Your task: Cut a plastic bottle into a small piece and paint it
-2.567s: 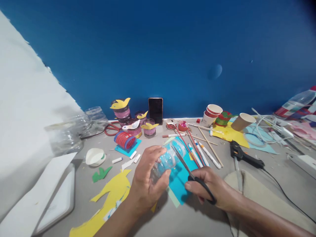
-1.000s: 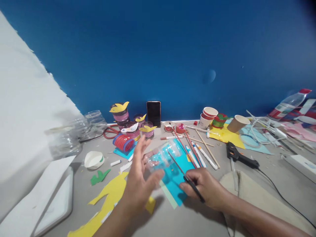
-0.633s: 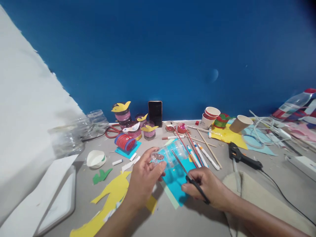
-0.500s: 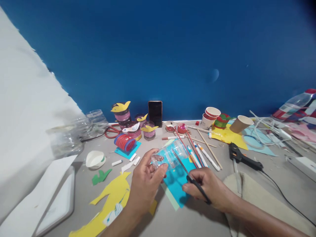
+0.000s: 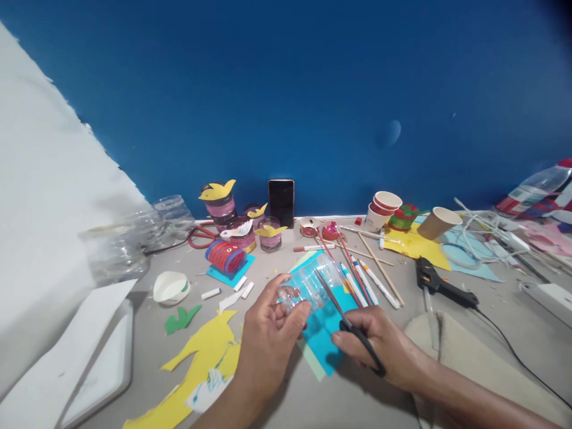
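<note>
My left hand (image 5: 272,333) grips a clear ridged piece of plastic bottle (image 5: 308,286) by its near left end, thumb in front and fingers around it. In my right hand (image 5: 379,342) is a pair of scissors (image 5: 344,319) with black handles; its blades point up and left, against the right part of the bottle piece. Whether the blades are cutting into the plastic I cannot tell. Beneath the bottle piece lies blue paper (image 5: 328,342) on top of pale green paper (image 5: 313,360).
Markers (image 5: 370,283) and wooden sticks (image 5: 379,268) lie right of the blue paper. A black glue gun (image 5: 440,286) with its cord is farther right. Yellow paper (image 5: 192,363) and a white bowl (image 5: 171,289) are at left. Decorated cups and a phone (image 5: 281,202) stand along the blue wall.
Both hands, with the bottle piece and scissors, have shifted slightly to the right in view. The holds stay the same, and the scissors keep nearly the same angle.
</note>
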Motion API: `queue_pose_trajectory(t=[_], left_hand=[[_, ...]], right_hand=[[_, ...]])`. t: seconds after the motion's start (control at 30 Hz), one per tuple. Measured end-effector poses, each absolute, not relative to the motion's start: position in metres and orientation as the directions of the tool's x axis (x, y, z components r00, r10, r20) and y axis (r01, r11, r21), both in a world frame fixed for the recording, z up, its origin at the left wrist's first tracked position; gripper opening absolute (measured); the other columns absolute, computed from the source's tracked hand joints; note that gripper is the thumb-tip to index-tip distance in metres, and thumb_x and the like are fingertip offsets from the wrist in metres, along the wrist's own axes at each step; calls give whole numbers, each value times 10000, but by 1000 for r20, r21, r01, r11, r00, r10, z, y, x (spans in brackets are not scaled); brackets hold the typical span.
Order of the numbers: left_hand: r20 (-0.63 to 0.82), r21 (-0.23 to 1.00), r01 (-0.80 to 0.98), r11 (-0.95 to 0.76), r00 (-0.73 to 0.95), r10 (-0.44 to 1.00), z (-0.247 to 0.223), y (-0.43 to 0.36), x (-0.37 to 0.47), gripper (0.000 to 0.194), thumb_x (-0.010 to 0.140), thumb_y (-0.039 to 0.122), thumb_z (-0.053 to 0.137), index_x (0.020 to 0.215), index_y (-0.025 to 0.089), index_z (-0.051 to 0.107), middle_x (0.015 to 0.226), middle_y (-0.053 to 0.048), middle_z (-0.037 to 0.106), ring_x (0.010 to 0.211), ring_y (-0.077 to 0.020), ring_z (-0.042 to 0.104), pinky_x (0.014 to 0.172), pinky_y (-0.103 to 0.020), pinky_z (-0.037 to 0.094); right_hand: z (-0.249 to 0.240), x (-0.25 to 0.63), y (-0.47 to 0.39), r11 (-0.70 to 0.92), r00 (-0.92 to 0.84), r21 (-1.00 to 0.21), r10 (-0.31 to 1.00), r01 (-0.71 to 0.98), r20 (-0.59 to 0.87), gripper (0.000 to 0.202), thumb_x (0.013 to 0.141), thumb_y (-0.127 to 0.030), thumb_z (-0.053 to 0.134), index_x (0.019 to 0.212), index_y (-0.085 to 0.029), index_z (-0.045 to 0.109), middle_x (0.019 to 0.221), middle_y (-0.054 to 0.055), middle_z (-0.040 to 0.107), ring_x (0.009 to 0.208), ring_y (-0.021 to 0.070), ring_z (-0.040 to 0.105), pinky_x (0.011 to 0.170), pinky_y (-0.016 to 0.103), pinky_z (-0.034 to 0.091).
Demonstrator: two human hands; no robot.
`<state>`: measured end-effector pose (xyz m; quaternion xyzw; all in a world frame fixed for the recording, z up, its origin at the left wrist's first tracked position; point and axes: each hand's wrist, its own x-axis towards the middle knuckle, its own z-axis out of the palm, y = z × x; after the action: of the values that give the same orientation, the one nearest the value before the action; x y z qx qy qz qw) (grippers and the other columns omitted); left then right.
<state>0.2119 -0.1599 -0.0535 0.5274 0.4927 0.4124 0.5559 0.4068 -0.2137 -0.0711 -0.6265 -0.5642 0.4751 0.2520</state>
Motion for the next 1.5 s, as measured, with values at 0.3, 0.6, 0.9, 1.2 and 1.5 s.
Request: queue_pose_trajectory(t=[0.3,0.6,0.9,1.2,1.5], left_hand=[[-13,995,100,-8,203,979,-62,-150,202,641,814,482,770,1343,167,592,908,-26,746,719,-152,647,695,-289,578],[171,957,195,-215,220,961,-79,-151,200,620,857,474,759,1397,215,598,1130,-67,761,940,-217,721,802,-343,606],[309,884,301,-358,198,930,-81,-151,199,568,866,454,745,1374,231,622,1176,-76,742,797,-168,692,793,-358,614],[322,876,307,-373,206,924,-80,-150,198,556,865,418,747,1376,235,626,1230,-85,743,817,-163,701,788,-336,622],[321,914,191,-357,196,927,-80,-150,197,544,877,374,724,1391,278,576,1476,-111,616,1310,-300,631,1043,-461,574]], right_hand=[[-79,410,-212,-204,-136,-875,948,439,-289,520,811,-636,601,538,-219,450,477,-21,456,483,94,370,484,247,309],[-71,417,-213,-210,-148,-885,944,416,-294,455,800,-569,639,569,-188,546,515,5,539,520,111,452,498,235,328],[-68,408,-214,-254,-105,-877,941,408,-322,493,786,-625,625,547,-208,521,522,17,544,528,133,479,519,260,377],[-74,408,-216,-223,-111,-873,948,433,-298,538,814,-684,568,558,-221,476,502,-5,473,505,117,395,511,267,351],[-83,402,-212,-193,-72,-856,964,479,-257,521,806,-648,581,554,-234,390,514,-24,412,524,103,342,490,252,302]])
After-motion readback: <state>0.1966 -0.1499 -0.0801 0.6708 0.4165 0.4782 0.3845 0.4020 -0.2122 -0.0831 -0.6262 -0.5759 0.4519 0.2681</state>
